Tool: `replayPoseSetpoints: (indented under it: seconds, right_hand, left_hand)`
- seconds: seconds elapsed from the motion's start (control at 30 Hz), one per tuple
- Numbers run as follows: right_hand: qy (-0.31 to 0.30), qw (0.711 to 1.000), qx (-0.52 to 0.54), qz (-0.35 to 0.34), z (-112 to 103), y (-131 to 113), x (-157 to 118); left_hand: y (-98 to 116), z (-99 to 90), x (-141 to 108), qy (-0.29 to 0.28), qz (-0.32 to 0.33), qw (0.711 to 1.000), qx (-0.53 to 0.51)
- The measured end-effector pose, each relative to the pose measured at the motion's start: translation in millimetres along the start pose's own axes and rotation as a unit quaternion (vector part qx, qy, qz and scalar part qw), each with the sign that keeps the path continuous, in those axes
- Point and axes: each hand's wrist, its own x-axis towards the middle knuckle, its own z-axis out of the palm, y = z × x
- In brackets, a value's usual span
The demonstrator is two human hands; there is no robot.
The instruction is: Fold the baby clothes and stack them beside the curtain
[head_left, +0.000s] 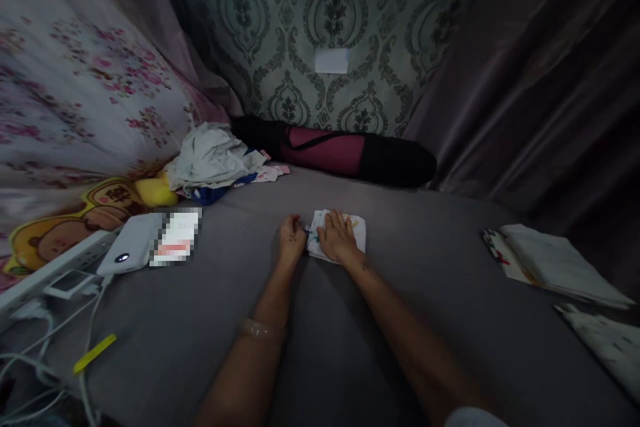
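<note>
A small folded white cloth (361, 240) with coloured prints lies on the grey bed sheet (320, 327). My right hand (338, 238) rests flat on top of it, palm down and fingers spread, hiding its middle. At the cloth's left edge, my left hand (291, 238) is closed, with the fingers curled. A pale bit of the cloth's edge reaches those fingertips, which seem to pinch it. The exact grip is partly hidden.
A clothes pile (213, 157) lies back left, beside a long black and maroon bag (325, 150) along the wall. Left are a power strip (90, 257), a white power bank (131, 243), cables and a yellow strip (95, 353). Folded cloths (560, 260) lie right.
</note>
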Motion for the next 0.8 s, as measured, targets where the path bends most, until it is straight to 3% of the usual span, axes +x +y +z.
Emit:
replayPoseSetpoints:
  seconds: [0.17, 0.3, 0.43, 0.63, 0.8]
  right_hand:
    - [0.035, 0.998, 0.013, -0.043, 12.1, -19.8, -9.8]
    - [0.06, 0.997, 0.009, -0.041, 27.0, -22.8, -14.2]
    - [0.069, 0.996, 0.018, -0.046, 28.0, -21.8, -13.9]
    - [0.037, 0.99, 0.12, -0.062, 10.7, -8.1, -13.2]
    - [0.143, 0.979, 0.142, -0.035, -4.7, 38.0, -30.8]
  left_hand:
    - [-3.8, -7.5, 2.9, 0.031, -0.012, 0.999, -0.04]
    - [-5.9, -10.0, 4.2, 0.027, -0.025, 0.998, -0.059]
    - [-6.3, -6.9, 4.2, 0.009, -0.024, 0.999, -0.039]
    - [0.0, -5.1, 0.1, -0.048, 0.03, 0.991, 0.124]
    - [8.9, -0.8, -14.2, -0.063, 0.077, 0.949, 0.3]
